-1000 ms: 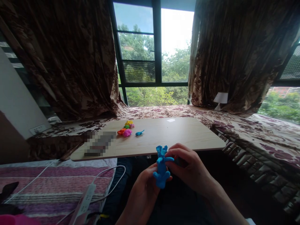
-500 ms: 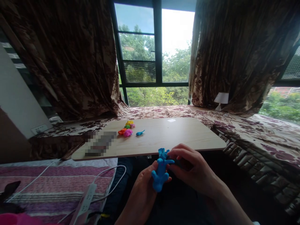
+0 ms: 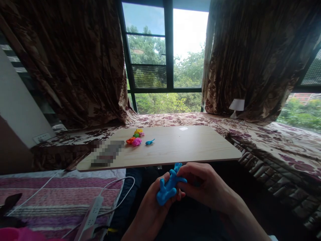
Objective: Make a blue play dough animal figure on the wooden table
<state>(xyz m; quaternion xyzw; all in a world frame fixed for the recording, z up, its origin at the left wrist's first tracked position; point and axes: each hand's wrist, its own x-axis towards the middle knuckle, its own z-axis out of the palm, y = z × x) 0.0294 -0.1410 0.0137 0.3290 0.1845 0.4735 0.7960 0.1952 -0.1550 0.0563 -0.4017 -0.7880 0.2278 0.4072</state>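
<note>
A blue modelling clay figure (image 3: 167,190) with stubby limbs lies tilted across the fingers of my left hand (image 3: 152,204), which is closed around its body. From the right, my right hand (image 3: 203,182) pinches the figure near its upper end, thumb and forefinger close to one outstretched limb. The fingertips there partly cover the clay. A small blue clay piece (image 3: 149,142) with a thin tail rests on the wooden table (image 3: 190,144) beyond my hands.
Lumps of orange clay (image 3: 130,140), pink clay (image 3: 136,142) and yellow clay (image 3: 138,131) sit together on the table, beside a blurred-out object (image 3: 107,154). A white power strip (image 3: 91,216) lies on the striped bedding (image 3: 60,194). A small lamp (image 3: 237,105) stands by the window.
The blue figure has tilted, its lower end swinging left and its upper end dipping right. My right hand has moved slightly down, its fingers now pressed closer against the figure.
</note>
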